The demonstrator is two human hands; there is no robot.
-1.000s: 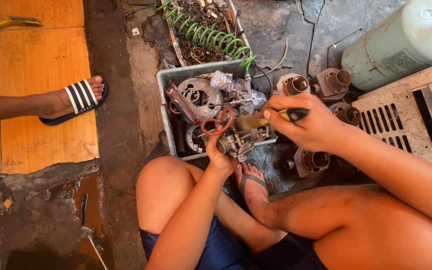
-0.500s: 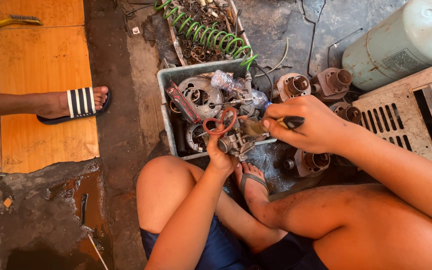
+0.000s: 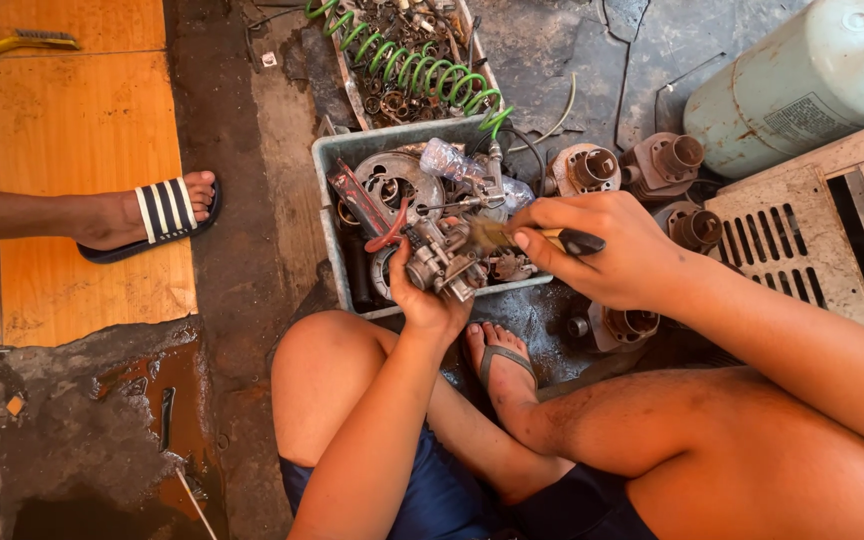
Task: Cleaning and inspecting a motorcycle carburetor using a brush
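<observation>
At centre frame, my left hand [image 3: 430,305] grips a small metal carburettor [image 3: 442,262] from below, holding it over the grey plastic tray [image 3: 337,215]. My right hand [image 3: 607,250] closes around a dark-handled brush [image 3: 542,238], its bristle end touching the carburettor's right side. A red hose [image 3: 389,235] curls just left of the carburettor. Inside the tray lie a round metal engine cover [image 3: 392,180] and a crumpled clear plastic bag [image 3: 452,160], both crowding the space behind the work.

Upper centre, a green coiled hose [image 3: 422,70] lies across a second tray of small scrap parts [image 3: 392,40]. Right of the grey tray, several rusty brown cylindrical parts [image 3: 662,160] stand close together on the ground. In the upper right corner, a pale green tank [image 3: 802,85] bears a rectangular whitish label on its side; below it sits a beige slotted panel [image 3: 802,230].

The ground is dark, stained concrete [image 3: 252,200]; orange tiles [image 3: 62,130] fill the left side. At left edge, another person's foot in a striped sandal [image 3: 147,215] rests on the tiles. My own sandalled foot [image 3: 502,365] sits just below the tray. In the upper left corner lies a yellow-handled brush [image 3: 17,42].
</observation>
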